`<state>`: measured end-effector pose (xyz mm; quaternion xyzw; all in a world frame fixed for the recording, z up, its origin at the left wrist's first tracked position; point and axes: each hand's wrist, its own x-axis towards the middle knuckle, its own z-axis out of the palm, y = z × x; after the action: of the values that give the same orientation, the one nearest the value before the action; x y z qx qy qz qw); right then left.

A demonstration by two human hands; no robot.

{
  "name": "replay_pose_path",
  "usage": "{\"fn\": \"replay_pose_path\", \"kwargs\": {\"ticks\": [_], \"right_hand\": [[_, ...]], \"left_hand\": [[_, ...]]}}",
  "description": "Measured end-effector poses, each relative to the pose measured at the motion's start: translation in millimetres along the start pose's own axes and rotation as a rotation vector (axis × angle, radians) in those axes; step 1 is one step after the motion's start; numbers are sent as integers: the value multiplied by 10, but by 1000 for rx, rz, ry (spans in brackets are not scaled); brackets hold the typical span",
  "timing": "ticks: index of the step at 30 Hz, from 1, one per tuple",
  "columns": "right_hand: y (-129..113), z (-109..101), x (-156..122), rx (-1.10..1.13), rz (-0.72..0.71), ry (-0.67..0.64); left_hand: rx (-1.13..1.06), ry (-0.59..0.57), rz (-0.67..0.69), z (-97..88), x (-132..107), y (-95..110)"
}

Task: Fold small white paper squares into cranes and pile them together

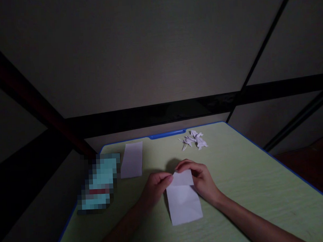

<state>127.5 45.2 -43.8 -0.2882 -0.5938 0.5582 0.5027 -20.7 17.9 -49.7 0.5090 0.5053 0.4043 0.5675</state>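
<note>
A white sheet of paper [184,202] lies on the pale green table [247,181] in front of me, its far edge folded up toward me. My left hand [155,187] pinches the left corner of that folded edge. My right hand [200,178] curls over the right side of the fold, fingers pressed on the paper. Both hands rest low on the table.
A second white paper strip [132,159] lies at the left rear. A small heap of folded white paper pieces [193,140] sits near the far edge. A blurred bluish object [100,184] overhangs the table's left edge. The blue-rimmed table stands against a dim wall.
</note>
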Motion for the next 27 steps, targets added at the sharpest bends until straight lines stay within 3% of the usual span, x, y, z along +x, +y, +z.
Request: {"fn": "replay_pose_path", "kwargs": {"ticks": [3, 10, 15, 21, 27], "right_hand": [[8, -5, 18, 94, 102, 54], [46, -1, 8, 216, 257, 60], [75, 9, -4, 113, 178, 89], [32, 2, -9, -62, -115, 71], [30, 17, -24, -174, -175, 35]], "left_hand": [[57, -10, 31, 16, -3, -3], [117, 183, 84, 56, -9, 1], [66, 120, 73, 61, -34, 27], [70, 96, 90, 80, -44, 60], [103, 73, 103, 54, -10, 21]]}}
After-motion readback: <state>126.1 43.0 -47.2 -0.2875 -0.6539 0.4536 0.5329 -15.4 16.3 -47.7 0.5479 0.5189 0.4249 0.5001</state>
